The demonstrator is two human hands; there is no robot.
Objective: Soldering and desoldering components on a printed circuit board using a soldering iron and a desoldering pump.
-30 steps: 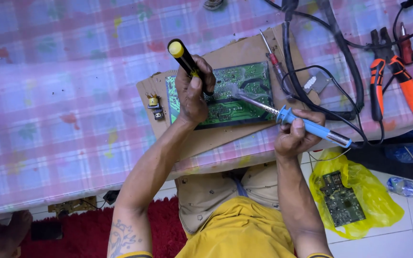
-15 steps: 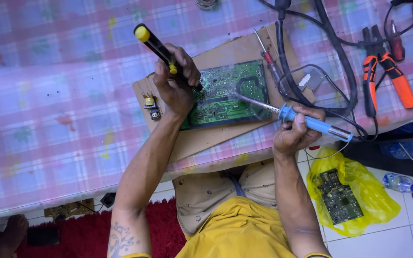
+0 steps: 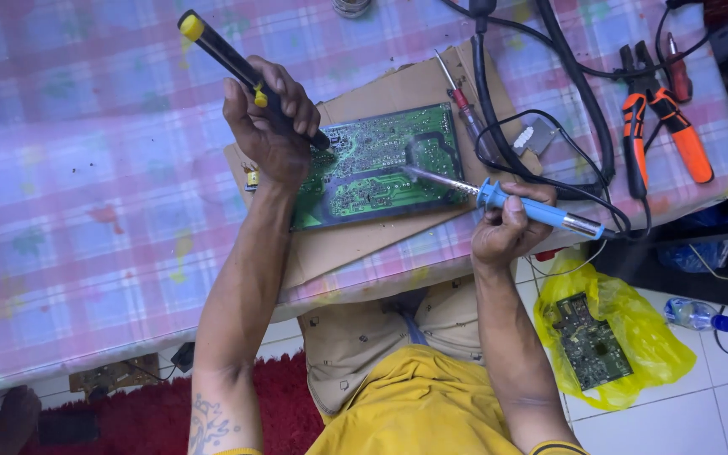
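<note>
Two hands are working over the green rectangular circuit board point(image 3: 377, 168) lying on a brown cardboard sheet point(image 3: 381, 240): the left hand point(image 3: 267, 126) is gripping a black desoldering pump with yellow plunger point(image 3: 242, 67), its nozzle at the board's upper left edge. The right hand point(image 3: 507, 227) is clenching a blue-handled soldering iron point(image 3: 541, 211), its tip touching mid-board. Judging by both tools engaged, joint work is midway; no component is lifted yet.

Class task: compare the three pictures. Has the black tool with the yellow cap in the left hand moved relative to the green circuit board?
Yes. The black tool has swung left: its yellow cap, earlier above the green circuit board, now lies beyond the board's left edge, gripped by the left hand.
</note>
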